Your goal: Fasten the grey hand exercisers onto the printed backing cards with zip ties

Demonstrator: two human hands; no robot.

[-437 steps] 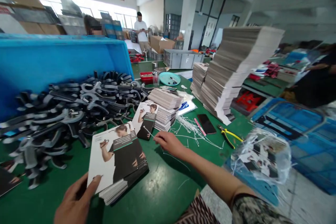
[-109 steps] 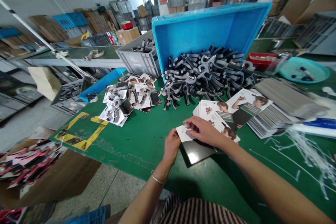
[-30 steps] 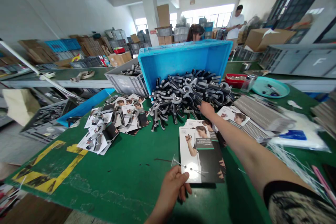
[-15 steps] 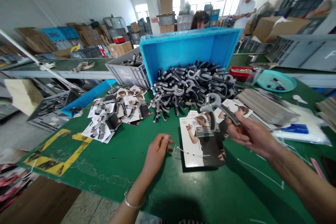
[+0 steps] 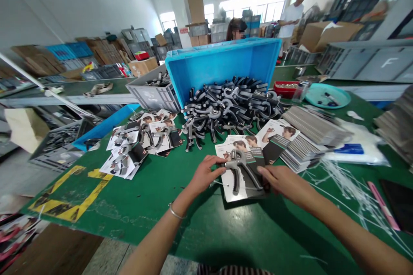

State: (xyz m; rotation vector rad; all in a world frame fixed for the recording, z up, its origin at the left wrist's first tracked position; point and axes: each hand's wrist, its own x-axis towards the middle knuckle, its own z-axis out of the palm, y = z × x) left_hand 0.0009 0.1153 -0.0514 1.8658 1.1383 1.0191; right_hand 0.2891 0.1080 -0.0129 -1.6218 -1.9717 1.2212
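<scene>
A grey and black hand grip strengthener (image 5: 238, 172) lies on the top printed card (image 5: 229, 191) of a small stack in front of me, handles toward me. My left hand (image 5: 208, 175) has thumb and forefinger closed at its left side, by the spring end. My right hand (image 5: 282, 181) pinches the card's right edge, thumb on top near the right handle; its other fingers are partly hidden. A thin white cable tie (image 5: 217, 183) runs beside the left thumb and under the strengthener.
A blue crate (image 5: 222, 62) on its side spills a heap of hand grips (image 5: 226, 107). Carded grips (image 5: 129, 150) lie left. At right are cardboard sheets (image 5: 309, 126), loose cable ties (image 5: 343, 184), a turquoise tray (image 5: 345, 99) and a pink tool (image 5: 383, 206). Two people are beyond.
My right hand has lowered the hand grip strengthener from the air onto the card. My left hand has moved up and right from the table to its left side.
</scene>
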